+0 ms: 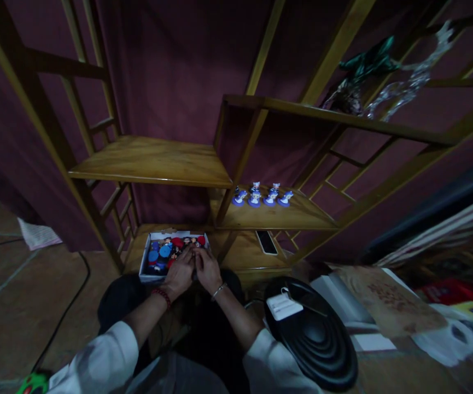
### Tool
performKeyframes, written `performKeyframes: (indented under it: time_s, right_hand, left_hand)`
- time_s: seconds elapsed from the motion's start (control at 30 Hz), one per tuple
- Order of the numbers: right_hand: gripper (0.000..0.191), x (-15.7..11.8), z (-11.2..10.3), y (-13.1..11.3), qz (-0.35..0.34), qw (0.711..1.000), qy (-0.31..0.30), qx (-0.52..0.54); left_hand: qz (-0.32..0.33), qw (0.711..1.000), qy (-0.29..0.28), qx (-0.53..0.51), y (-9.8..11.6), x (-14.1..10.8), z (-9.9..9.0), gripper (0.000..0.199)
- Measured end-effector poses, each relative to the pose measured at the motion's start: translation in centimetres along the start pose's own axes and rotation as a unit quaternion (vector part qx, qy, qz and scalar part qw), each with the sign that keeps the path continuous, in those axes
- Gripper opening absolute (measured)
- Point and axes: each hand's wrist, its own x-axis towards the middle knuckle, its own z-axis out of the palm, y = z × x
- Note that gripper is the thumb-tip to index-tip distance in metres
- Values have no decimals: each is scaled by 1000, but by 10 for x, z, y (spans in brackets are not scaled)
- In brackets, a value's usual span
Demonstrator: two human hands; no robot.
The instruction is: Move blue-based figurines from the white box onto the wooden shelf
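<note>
A shallow white box (142,262) full of small figurines (165,250) in red, blue and black stands on the bottom shelf before me. My left hand (181,272) reaches over the front right part of the box, fingers bent and drawn together. Close against it, my right hand (208,269) is at the box's right front corner, its fingers curled inward. The fingertips of both hands meet above the figurines. Whatever is between them is too small and dark to make out.
Several purple and white figurines (255,198) stand on the middle shelf (277,219). A phone (266,242) lies on the bottom shelf. To my right are a round black ridged object (318,334) with a white item (284,307) on it, and packaging (387,298). A cable (70,306) crosses the floor at left.
</note>
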Motion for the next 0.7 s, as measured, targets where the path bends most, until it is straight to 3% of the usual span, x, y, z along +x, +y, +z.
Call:
performKeyframes:
  time_s: [0.17,0.27,0.43,0.7]
  right_hand:
    - [30,12,22,10,52,986,-130,-86]
    - [29,19,28,17,94,970,-186,-128]
    - [34,31,37,24,126,952,-238,-145]
    - [46,45,64,31,124,954,-245,-121]
  left_hand:
    - [-170,982,-74,31,-28,-11,-4,38]
    - [-282,950,-134,34,-49,-14,-8,33]
    - [-315,931,-183,25,-72,-12,-4,30]
    - [-287,937,-197,26,-72,-5,1,34]
